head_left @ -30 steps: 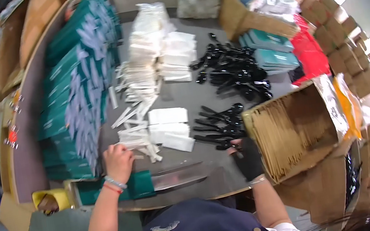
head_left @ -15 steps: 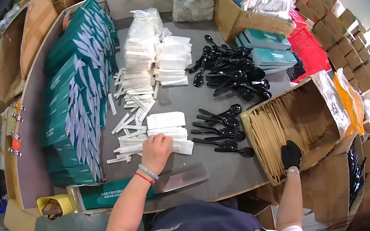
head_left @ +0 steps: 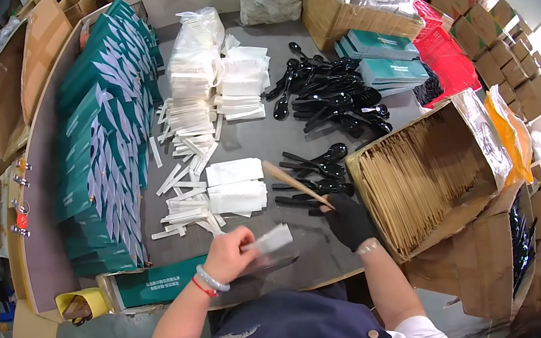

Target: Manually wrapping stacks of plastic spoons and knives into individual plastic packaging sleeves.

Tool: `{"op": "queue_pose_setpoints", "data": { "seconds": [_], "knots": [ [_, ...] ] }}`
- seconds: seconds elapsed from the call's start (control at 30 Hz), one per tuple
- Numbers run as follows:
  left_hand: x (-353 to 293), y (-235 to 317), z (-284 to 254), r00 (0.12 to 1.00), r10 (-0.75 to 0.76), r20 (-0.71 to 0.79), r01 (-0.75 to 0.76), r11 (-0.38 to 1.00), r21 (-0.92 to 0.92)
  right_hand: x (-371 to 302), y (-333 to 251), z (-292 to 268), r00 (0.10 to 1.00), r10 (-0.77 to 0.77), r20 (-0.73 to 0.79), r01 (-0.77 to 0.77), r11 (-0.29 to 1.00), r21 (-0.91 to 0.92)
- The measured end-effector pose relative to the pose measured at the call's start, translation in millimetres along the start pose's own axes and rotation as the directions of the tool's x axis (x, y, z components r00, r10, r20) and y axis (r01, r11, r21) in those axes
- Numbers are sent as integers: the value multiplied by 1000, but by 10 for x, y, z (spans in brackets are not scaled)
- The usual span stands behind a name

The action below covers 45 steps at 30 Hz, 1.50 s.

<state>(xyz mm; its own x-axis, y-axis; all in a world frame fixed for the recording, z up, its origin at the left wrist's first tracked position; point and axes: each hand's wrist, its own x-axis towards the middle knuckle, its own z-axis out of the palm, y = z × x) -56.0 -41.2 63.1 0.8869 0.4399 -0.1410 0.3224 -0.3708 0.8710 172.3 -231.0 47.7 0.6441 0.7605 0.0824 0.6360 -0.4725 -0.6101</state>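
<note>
The left hand (head_left: 231, 253) pinches a white packet (head_left: 274, 239); the gloved right hand (head_left: 349, 222) grips a brown strip (head_left: 297, 184) slanting leftward over the grey counter (head_left: 249, 138), boxes (head_left: 516, 74) stacked rightward.

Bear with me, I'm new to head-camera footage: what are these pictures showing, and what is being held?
No robot here: these are a person's own hands, seen from a fisheye camera on their head, which bends straight edges. The left hand holds a blurred white packet; the right hand, black-gloved, holds a slim tan strip. On the grey table are green packages at left, white packets mid-table and black spoons further right, beside a cardboard box of similar tan strips.
</note>
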Motion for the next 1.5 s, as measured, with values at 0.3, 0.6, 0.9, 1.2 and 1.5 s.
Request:
{"op": "queue_pose_setpoints", "data": {
  "seconds": [0.3,0.6,0.9,1.2,1.5],
  "knots": [
    [-741,-225,269,954,297,-49,-206,762,614,265,31,170,997,-67,49,72,990,-119],
    [-910,-360,310,938,345,-42,-214,666,714,-55,-734,568,760,-236,605,360,929,-91],
    [-966,-342,82,965,255,-64,-127,666,735,-204,-429,214,778,-374,505,423,906,18],
    [-959,-425,-202,982,123,-143,-21,825,565,-262,-281,276,737,-390,552,545,826,-145],
    [-635,-261,43,951,290,-108,-201,844,498,-415,-513,707,787,-430,442,412,900,143]
  ]
}}
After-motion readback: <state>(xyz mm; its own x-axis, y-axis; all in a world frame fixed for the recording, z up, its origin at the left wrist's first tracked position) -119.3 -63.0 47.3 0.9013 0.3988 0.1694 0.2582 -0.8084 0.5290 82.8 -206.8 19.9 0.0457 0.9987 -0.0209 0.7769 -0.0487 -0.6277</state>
